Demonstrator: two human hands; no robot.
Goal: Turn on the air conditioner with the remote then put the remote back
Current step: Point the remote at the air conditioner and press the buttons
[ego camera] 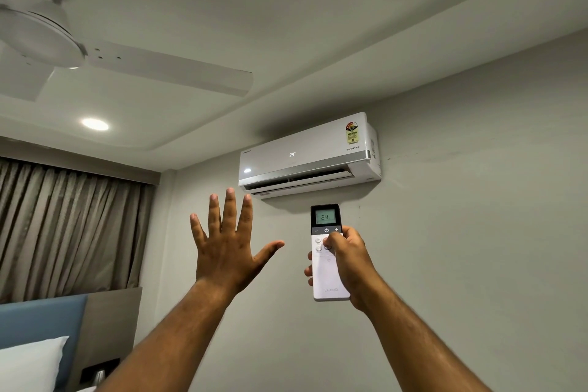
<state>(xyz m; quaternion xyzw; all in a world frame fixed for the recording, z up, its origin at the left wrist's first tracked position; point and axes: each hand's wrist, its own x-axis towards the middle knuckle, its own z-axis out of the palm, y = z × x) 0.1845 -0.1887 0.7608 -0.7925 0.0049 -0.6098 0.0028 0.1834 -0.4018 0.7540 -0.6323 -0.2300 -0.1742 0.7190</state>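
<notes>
A white split air conditioner (305, 156) hangs high on the grey wall; its front shows 24 and its lower flap stands slightly open. My right hand (350, 259) grips a white remote (327, 277) held upright just below the unit, thumb resting on the buttons under the power key. The remote's screen reads 24. My left hand (227, 245) is raised to the left of the remote with fingers spread wide, back of the hand toward me, holding nothing.
A white ceiling fan (63, 48) fills the upper left, with a lit recessed lamp (94, 124) below it. Brown curtains (63, 226) cover the left wall. A blue headboard (38, 318) and white pillow (28, 363) sit at the bottom left.
</notes>
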